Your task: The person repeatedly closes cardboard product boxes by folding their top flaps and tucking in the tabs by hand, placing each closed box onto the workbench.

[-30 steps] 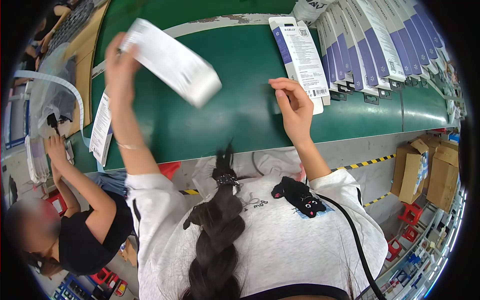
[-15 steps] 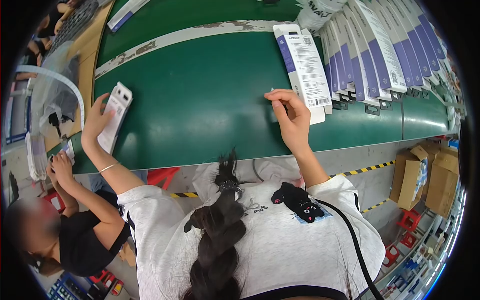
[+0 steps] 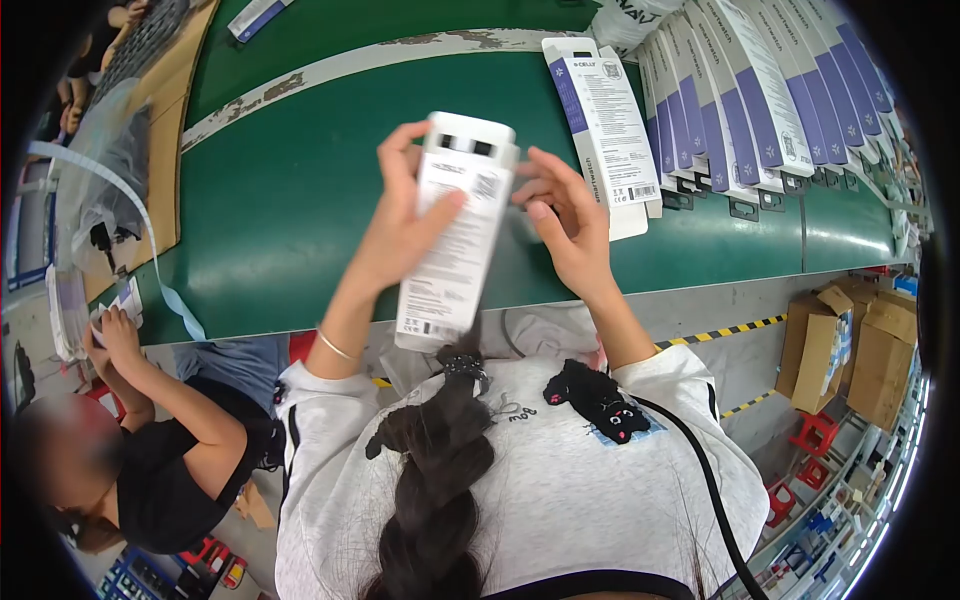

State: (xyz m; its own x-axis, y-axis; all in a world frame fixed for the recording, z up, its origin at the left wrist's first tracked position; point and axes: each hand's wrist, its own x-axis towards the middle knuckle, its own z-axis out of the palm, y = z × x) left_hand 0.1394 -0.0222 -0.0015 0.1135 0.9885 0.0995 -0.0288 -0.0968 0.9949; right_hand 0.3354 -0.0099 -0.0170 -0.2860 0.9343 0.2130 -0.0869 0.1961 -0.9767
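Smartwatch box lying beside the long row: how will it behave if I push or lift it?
The smartwatch box would probably slide rather than roll, since it lies on a broad flat side. Its straight-edged card walls look fairly stiff, but the flap jutting from its near end could bend if caught. Its contents are hidden, so weight is unclear.

part of the held box (image 3: 455, 260) is covered by the left hand (image 3: 398, 238); the fine print on it is too small to be read. the white bag (image 3: 622, 24) is cut off by the top edge.
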